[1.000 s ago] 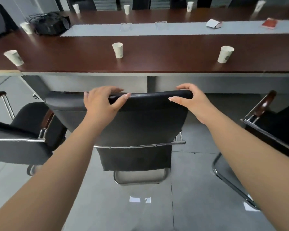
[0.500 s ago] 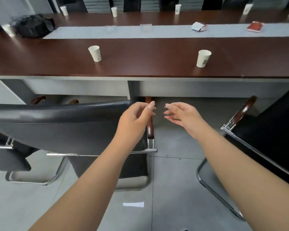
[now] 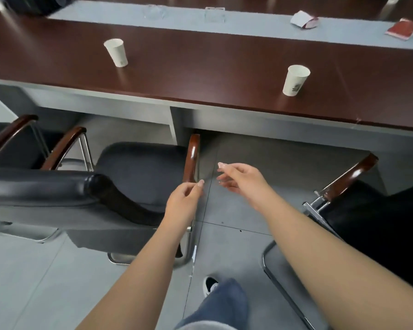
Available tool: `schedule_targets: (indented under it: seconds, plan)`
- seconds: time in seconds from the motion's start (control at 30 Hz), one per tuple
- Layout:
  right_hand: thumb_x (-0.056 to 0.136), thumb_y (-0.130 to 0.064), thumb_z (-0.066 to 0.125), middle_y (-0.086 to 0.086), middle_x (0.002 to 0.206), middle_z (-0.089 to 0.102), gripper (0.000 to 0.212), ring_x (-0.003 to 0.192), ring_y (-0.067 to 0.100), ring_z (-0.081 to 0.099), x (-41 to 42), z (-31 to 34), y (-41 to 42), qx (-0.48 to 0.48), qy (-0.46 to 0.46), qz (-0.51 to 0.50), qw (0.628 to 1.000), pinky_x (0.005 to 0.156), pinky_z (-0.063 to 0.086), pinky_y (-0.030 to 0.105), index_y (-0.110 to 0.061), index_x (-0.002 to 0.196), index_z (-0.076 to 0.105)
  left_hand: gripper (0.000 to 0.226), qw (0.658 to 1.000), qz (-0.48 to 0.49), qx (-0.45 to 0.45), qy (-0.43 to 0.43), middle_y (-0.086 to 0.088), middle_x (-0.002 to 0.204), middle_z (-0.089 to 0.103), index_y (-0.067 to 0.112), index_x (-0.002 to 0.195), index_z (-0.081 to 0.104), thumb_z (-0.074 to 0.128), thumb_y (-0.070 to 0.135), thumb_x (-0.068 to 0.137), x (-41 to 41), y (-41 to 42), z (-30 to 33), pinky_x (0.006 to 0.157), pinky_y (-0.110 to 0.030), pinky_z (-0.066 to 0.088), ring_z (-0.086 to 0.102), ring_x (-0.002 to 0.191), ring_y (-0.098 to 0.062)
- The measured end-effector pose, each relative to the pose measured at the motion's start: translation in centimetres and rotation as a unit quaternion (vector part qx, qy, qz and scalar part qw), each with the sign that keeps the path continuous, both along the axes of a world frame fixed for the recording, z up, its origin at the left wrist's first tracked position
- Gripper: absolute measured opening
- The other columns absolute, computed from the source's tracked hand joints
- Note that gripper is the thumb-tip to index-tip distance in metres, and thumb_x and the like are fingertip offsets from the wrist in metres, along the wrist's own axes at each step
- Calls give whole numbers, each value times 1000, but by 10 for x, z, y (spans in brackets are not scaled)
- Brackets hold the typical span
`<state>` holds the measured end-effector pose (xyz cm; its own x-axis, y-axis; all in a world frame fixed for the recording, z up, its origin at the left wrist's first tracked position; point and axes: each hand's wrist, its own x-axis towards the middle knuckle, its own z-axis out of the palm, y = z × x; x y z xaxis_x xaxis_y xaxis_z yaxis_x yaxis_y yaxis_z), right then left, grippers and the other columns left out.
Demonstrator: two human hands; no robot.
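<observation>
The table [image 3: 224, 75] has a dark reddish-brown top with a pale grey-blue strip [image 3: 260, 25] along its far side. On it the left cup [image 3: 116, 52] is plain white and the right cup [image 3: 295, 80] is white with a small dark print, perhaps green, too blurred to read. In front of the table, the chair [image 3: 45, 186] shows a glossy black back, a dark grey seat, reddish-brown armrests [image 3: 192, 158] and silver tubing over plain grey floor tiles [image 3: 236, 246], while a red booklet [image 3: 402, 29] lies on the table's far strip.

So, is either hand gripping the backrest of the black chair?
No, the left hand and the right hand are both off the backrest, fingers loosely curled around nothing.
</observation>
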<state>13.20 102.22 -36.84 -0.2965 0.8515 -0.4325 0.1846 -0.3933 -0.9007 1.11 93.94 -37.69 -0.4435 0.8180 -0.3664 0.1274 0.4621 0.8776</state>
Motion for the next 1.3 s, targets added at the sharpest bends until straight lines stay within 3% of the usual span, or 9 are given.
schedule_targets:
  seconds: [0.43, 0.53, 0.63, 0.73, 0.83, 0.93, 1.03, 1.17, 1.3]
  plan:
    - [89, -32, 61, -2, 73, 62, 19, 71, 11, 61, -30, -35, 111, -111, -31, 52, 992, 78, 51, 23, -14, 84, 63, 25, 975, 182, -70, -107, 0, 80, 64, 20, 74, 60, 54, 36, 91, -31, 115, -49, 91, -38, 48, 62, 88, -23]
    - [89, -34, 60, -1, 74, 62, 21, 68, 10, 60, -50, -68, 128, -166, -68, 83, 980, 73, 50, 20, -16, 80, 62, 30, 964, 209, -131, -99, 1, 75, 61, 17, 71, 60, 53, 38, 91, -36, 117, -78, 81, -31, 46, 58, 77, -19]
    - [90, -36, 59, 0, 79, 63, 23, 64, 9, 58, -68, -112, 140, -219, -100, 104, 965, 61, 47, 18, -13, 90, 61, 30, 951, 241, -180, -77, 0, 88, 62, 12, 89, 65, 54, 40, 90, -45, 116, -107, 72, -27, 44, 57, 85, -18]
    - [90, -39, 58, 3, 89, 65, 29, 64, 8, 58, -81, -150, 149, -259, -149, 140, 944, 58, 46, 18, -11, 97, 60, 33, 935, 267, -225, -61, 5, 102, 59, 14, 105, 63, 54, 42, 90, -51, 118, -125, 79, -25, 38, 53, 93, -14]
    - [86, -40, 62, 12, 112, 65, 30, 89, 15, 63, -94, -173, 162, -291, -153, 139, 934, 77, 52, 24, -11, 92, 59, 41, 925, 272, -253, -80, 4, 109, 55, 16, 118, 57, 52, 46, 90, -52, 123, -141, 85, -26, 39, 51, 97, -15]
    - [86, -43, 62, 7, 130, 56, 47, 119, 19, 54, -110, -188, 176, -321, -111, 152, 928, 93, 46, 27, -13, 121, 53, 59, 913, 267, -284, -116, -2, 130, 51, 18, 135, 45, 49, 54, 88, -53, 131, -164, 97, -34, 43, 53, 113, -23]
    - [86, -45, 61, 2, 123, 58, 48, 109, 16, 57, -126, -199, 180, -338, -80, 170, 922, 95, 47, 30, -15, 123, 51, 56, 913, 264, -282, -129, -2, 115, 54, 19, 133, 45, 48, 54, 89, -46, 128, -178, 81, -31, 43, 54, 94, -21]
    - [85, -45, 62, 9, 109, 67, 48, 82, 15, 65, -136, -210, 178, -346, -69, 143, 925, 63, 55, 21, -8, 115, 57, 47, 920, 257, -277, -101, -3, 92, 60, 16, 116, 58, 46, 53, 90, -48, 128, -179, 62, -26, 42, 52, 67, -19]
    - [86, -44, 61, 9, 101, 66, 40, 86, 19, 65, -132, -208, 175, -348, -77, 148, 922, 69, 53, 25, -9, 105, 56, 42, 921, 239, -290, -104, -3, 89, 56, 19, 105, 61, 43, 54, 91, -50, 126, -169, 79, -31, 47, 56, 80, -25]
